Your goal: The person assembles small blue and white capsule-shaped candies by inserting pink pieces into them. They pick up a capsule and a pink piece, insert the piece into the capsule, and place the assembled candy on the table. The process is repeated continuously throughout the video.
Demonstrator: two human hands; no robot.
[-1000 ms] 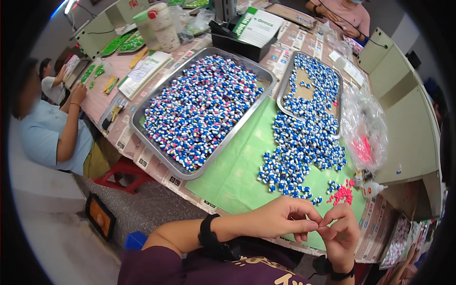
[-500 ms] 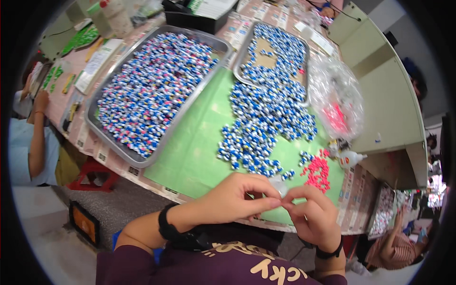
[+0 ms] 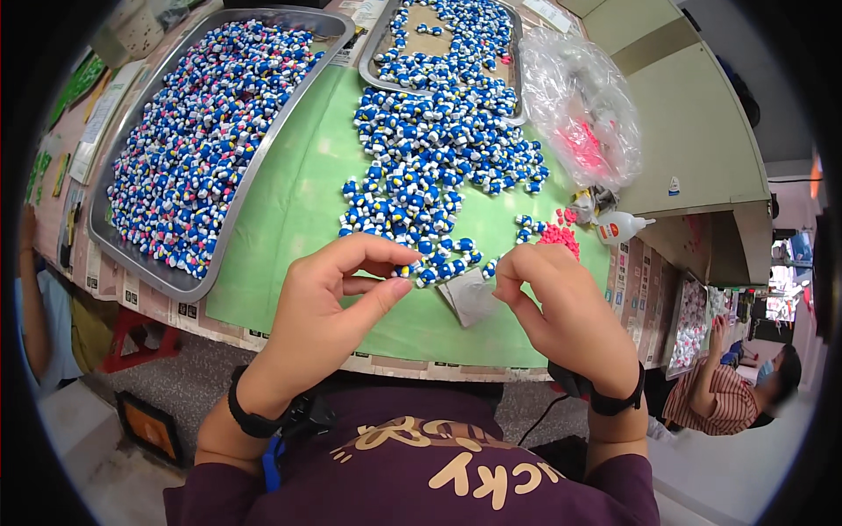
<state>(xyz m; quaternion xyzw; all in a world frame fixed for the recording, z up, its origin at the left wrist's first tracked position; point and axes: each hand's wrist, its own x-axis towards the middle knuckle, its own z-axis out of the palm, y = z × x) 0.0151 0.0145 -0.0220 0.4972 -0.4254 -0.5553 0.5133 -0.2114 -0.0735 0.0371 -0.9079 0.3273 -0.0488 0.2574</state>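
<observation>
My left hand is at the near edge of a loose pile of small blue-and-white pieces. Its thumb and forefinger close around one piece with a yellow spot. Over to the right, my right hand has its thumb and fingertips pressed together, and whatever is between them is hidden. Between the hands lies a folded whitish paper or cloth. Just beyond my right hand sits a small heap of pink bits, beside a few more blue-and-white pieces.
A large metal tray full of the pieces stands left, a second tray at the back. A clear plastic bag with pink bits and a white squeeze bottle lie right, near a cabinet. Other people sit either side.
My hands have come apart: the left moved left and up to the pile, the right slightly upward. The whole view has shifted, and the whitish paper or cloth now shows more fully.
</observation>
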